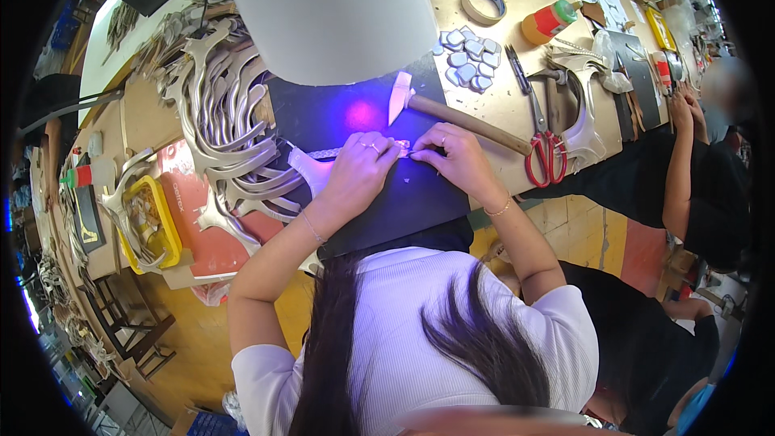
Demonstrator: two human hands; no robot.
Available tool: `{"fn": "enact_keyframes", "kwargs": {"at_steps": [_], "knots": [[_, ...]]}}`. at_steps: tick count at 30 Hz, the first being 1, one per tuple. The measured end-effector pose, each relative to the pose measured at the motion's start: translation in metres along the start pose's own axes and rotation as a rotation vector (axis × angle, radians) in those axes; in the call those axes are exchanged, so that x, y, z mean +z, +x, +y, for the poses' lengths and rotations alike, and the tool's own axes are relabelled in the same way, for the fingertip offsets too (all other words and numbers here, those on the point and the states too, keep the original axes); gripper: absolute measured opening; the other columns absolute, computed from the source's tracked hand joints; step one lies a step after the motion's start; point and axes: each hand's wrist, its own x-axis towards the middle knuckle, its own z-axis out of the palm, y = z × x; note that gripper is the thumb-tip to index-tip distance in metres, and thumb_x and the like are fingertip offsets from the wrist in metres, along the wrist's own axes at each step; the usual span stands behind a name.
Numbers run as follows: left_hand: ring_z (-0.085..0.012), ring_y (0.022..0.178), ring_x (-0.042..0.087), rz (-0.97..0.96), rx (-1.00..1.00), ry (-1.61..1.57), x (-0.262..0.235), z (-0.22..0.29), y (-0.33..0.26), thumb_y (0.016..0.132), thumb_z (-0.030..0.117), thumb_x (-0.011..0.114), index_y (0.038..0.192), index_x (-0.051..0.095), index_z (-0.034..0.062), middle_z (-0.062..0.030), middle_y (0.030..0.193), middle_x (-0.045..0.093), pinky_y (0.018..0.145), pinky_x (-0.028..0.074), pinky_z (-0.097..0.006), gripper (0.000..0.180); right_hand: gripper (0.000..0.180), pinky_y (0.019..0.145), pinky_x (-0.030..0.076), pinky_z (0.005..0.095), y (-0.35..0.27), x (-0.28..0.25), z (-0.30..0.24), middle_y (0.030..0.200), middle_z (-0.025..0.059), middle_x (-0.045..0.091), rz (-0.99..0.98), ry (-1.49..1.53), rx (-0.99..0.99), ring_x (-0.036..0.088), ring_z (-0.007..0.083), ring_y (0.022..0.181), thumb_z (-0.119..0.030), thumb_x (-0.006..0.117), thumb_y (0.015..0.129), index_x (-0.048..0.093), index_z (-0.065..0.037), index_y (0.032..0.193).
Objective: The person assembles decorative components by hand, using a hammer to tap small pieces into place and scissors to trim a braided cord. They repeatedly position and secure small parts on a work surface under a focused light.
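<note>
My left hand (359, 171) and my right hand (456, 155) meet over a black mat (404, 194) on the workbench. Both pinch a thin silver strip (339, 153) that lies across the mat, fingertips almost touching near its right end. A ring shows on a left finger and a thin bracelet on each wrist. A hammer (460, 117) with a wooden handle and pale head lies just beyond my right hand. Purple light glows on the mat under a large white lamp shade (323, 8).
A heap of silver curved shoe-strap pieces (222, 129) lies left of the mat. Red-handled scissors (541, 133), small grey pads (468, 55), a tape roll (483, 4) and an orange glue bottle (549, 20) sit to the right. Another person (710, 161) works at the right.
</note>
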Motion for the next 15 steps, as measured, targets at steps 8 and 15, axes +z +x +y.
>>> {"fn": "enact_keyframes", "kwargs": {"at_steps": [8, 15], "knots": [[-0.0272, 0.101, 0.062, -0.026, 0.014, 0.034, 0.001, -0.001, -0.001, 0.087, 0.011, 0.068, 0.107, 0.068, 0.0033, -0.0094, 0.106, 0.065, 0.091, 0.047, -0.043, 0.022, 0.013, 0.091, 0.05, 0.038, -0.01, -0.007, -0.009, 0.101, 0.006, 0.072, -0.066, 0.069, 0.106, 0.062, 0.0262, 0.101, -0.014, 0.075, 0.084, 0.067, -0.006, 0.091], [-0.0258, 0.101, 0.062, 0.003, 0.014, -0.017, 0.001, -0.002, 0.0, 0.086, 0.011, 0.068, 0.107, 0.068, 0.0038, -0.0084, 0.106, 0.066, 0.091, 0.046, -0.042, 0.022, 0.015, 0.096, 0.049, 0.0385, -0.013, -0.006, -0.007, 0.111, 0.0074, 0.073, -0.093, 0.101, 0.131, 0.062, 0.0279, 0.105, -0.017, 0.075, 0.086, 0.067, -0.005, 0.091]]}}
